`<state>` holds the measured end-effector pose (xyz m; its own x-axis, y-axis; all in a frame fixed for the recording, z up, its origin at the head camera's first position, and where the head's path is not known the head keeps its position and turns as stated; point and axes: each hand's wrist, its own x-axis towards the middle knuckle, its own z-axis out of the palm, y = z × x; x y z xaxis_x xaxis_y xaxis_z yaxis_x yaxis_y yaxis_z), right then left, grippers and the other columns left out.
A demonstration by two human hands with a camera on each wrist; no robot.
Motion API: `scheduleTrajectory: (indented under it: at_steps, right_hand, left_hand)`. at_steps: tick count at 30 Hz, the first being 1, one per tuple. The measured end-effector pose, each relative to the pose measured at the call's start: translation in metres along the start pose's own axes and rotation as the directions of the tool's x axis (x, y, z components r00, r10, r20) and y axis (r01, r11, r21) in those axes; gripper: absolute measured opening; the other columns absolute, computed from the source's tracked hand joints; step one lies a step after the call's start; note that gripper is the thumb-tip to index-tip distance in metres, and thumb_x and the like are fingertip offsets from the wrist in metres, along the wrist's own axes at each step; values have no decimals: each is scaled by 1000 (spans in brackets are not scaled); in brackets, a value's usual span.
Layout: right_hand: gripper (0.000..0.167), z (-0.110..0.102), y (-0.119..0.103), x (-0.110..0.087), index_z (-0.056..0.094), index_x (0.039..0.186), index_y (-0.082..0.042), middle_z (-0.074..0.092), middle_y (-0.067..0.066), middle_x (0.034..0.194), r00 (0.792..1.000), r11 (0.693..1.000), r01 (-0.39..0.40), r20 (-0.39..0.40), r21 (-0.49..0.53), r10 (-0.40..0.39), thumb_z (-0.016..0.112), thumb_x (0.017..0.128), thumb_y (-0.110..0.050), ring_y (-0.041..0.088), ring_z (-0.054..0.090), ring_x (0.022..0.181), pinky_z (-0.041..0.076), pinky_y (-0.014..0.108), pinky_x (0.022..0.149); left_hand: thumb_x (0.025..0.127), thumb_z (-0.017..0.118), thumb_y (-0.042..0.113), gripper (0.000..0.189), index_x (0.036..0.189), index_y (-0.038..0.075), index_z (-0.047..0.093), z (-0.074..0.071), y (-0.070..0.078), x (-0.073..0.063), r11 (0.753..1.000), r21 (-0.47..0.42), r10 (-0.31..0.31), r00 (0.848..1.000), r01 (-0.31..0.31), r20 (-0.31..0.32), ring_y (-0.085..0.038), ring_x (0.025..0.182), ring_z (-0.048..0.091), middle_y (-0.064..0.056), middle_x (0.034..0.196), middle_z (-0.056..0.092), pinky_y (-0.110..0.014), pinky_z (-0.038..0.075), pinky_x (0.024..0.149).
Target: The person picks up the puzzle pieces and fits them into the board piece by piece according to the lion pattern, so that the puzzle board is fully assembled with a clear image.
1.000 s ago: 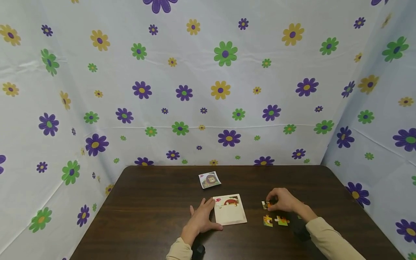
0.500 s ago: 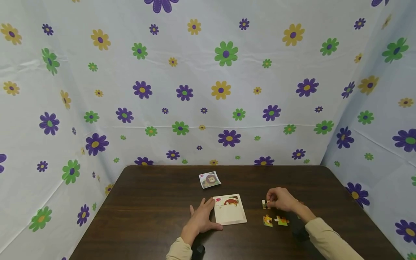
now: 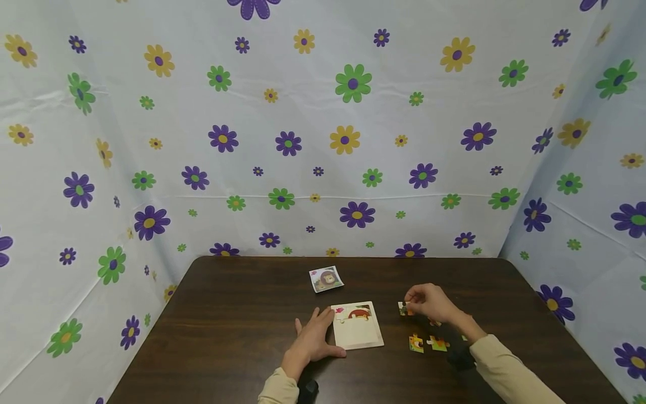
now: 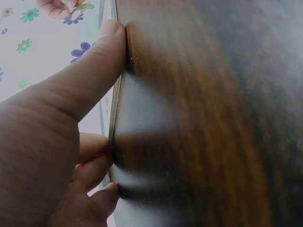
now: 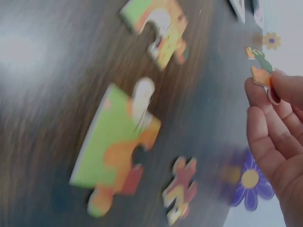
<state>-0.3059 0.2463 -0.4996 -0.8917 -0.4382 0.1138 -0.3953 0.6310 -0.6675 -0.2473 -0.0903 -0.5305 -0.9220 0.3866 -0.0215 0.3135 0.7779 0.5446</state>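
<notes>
Our left hand, fingers loosely spread, touches left edge of puzzle board. Our right hand pinches one piece, right of board. We judge work part done: far strip filled, near area bare; at least three loose pieces lie right, unplaced.

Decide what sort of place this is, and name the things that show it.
Probably a screened-off tabletop workspace, perhaps indoors: a flowered cloth hangs behind and to both sides of a dark table, where a puzzle board lies near loose puzzle pieces.
</notes>
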Motion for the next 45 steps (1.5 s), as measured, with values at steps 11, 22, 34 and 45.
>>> scheduleTrajectory:
  at_steps: [11,22,34,45]
  right_hand:
    - [8,26,-33,23,69,87,-2,65,0,75,998,994,55,29,89,-58,73,83,-7,7,59,63,50,24,56]
    - [6,58,-55,41,69,86,-4,66,0,76,993,988,37,102,150,-53,73,83,-7,10,60,63,52,23,58]
    - [10,87,-69,49,70,85,-4,67,-2,76,985,982,25,161,188,-56,77,79,-9,7,59,65,47,21,55]
    - [14,99,-71,53,69,83,-2,66,-1,72,995,982,-4,102,186,-16,79,75,-9,5,58,62,44,21,52]
  left_hand:
    - [68,84,47,96,144,5,43,1,0,-1,1000,9,-9,1000,9,10,-43,139,26,-14,149,39,-80,8,94]
    - [67,84,48,97,144,5,43,1,0,0,1000,10,-24,1000,24,12,-43,139,26,-15,149,39,-80,8,94]
    - [67,83,49,98,144,6,43,0,0,-1,1000,7,-20,1000,20,13,-44,138,26,-15,149,39,-81,9,93]
    - [67,84,48,97,143,6,44,0,2,1,1000,17,-13,1000,13,5,-44,138,28,-15,148,40,-81,10,93]
